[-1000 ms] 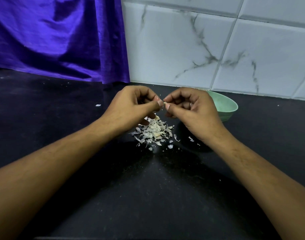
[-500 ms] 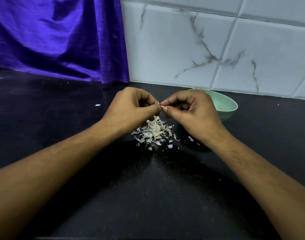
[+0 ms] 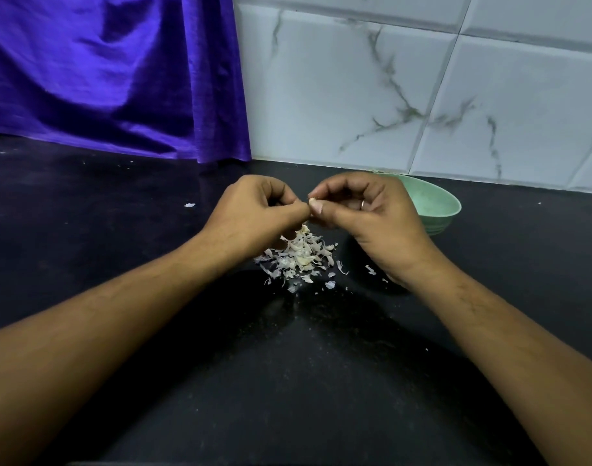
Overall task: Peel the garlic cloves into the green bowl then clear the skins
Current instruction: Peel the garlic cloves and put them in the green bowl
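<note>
Fingers of the left hand (image 3: 254, 213) and right hand (image 3: 368, 216) pinch 1 garlic clove (image 3: 312, 199) above the skins (image 3: 298, 255), its axis hidden.

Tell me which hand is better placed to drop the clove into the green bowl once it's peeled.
Probably right. The right hand pinches the clove just beside the bowl; the left hand, also pinching it, is farther off, above the skins.
</note>
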Motion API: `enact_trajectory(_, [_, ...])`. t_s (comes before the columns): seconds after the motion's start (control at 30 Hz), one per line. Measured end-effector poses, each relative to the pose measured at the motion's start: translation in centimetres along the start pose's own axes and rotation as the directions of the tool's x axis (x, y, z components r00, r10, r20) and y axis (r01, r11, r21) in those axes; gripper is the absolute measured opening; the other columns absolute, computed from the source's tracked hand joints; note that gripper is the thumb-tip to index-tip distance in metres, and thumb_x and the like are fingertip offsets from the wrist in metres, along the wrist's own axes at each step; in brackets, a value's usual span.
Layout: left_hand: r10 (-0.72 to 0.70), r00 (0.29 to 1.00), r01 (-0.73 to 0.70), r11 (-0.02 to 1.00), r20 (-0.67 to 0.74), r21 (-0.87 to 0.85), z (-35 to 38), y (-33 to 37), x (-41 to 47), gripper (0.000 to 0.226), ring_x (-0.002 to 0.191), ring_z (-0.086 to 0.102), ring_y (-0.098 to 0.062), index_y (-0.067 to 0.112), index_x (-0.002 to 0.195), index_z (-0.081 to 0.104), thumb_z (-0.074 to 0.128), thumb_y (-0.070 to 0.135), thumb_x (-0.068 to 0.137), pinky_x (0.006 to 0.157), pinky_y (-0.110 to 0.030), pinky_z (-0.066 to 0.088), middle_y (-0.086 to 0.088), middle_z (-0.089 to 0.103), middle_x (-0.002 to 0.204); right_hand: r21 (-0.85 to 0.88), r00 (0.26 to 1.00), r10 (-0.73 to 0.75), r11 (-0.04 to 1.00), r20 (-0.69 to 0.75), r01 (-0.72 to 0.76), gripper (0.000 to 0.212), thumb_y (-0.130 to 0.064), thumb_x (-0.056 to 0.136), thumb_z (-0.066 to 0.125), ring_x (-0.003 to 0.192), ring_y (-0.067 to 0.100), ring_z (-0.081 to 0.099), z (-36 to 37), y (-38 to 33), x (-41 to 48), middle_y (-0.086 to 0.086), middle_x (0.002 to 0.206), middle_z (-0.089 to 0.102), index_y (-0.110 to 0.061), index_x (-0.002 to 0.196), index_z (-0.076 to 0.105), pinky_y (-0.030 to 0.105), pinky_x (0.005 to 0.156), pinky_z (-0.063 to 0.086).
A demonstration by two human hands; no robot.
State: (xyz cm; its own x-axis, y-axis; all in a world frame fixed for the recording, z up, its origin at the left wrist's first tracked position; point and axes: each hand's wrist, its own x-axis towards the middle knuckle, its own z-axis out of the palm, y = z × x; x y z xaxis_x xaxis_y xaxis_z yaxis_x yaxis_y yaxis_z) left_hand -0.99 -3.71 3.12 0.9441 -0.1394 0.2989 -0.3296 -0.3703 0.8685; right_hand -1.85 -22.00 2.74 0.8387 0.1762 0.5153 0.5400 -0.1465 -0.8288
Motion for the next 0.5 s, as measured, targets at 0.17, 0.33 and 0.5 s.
enact_trajectory(0.17, [0.015,1.000,-0.016,0.999,0.015,0.040,-0.29,-0.10,-0.06,0.018,0.068,0.073,-0.021,0.008,0.079,0.072,0.060,0.017,0.090,0.070,-0.051,0.064,-0.008,0.074,0.072,0.232,0.996,0.082,0.970,-0.040,-0.070,0.011,0.004,0.088,0.073,0.074,0.022,0.071,-0.28,-0.87,0.06,0.008,0.081,0.073,-0.004,0.094,0.071,0.035,0.074,0.063])
enact_trajectory(0.33, [0.071,0.998,-0.070,0.995,0.000,0.066,-0.59,-0.05,0.25,0.027,0.077,0.071,-0.035,0.010,0.072,0.065,0.054,0.022,0.094,0.069,-0.056,0.062,-0.007,0.071,0.070,0.165,0.994,0.090,0.983,-0.066,-0.078,0.016,0.005,0.088,0.073,0.068,0.018,0.071,-0.32,-0.77,0.05,0.008,0.077,0.071,-0.004,0.101,0.068,0.032,0.067,0.061])
enact_trajectory(0.5, [0.109,0.994,-0.106,0.984,-0.018,0.141,-0.61,-0.36,0.40,0.031,0.064,0.070,-0.021,0.009,0.076,0.066,0.069,0.034,0.095,0.060,-0.036,0.059,-0.006,0.074,0.072,0.036,0.995,0.067,0.997,-0.070,-0.065,0.011,0.002,0.090,0.074,0.067,0.014,0.071,-0.42,-0.41,0.15,0.005,0.075,0.072,-0.006,0.096,0.070,0.027,0.064,0.060])
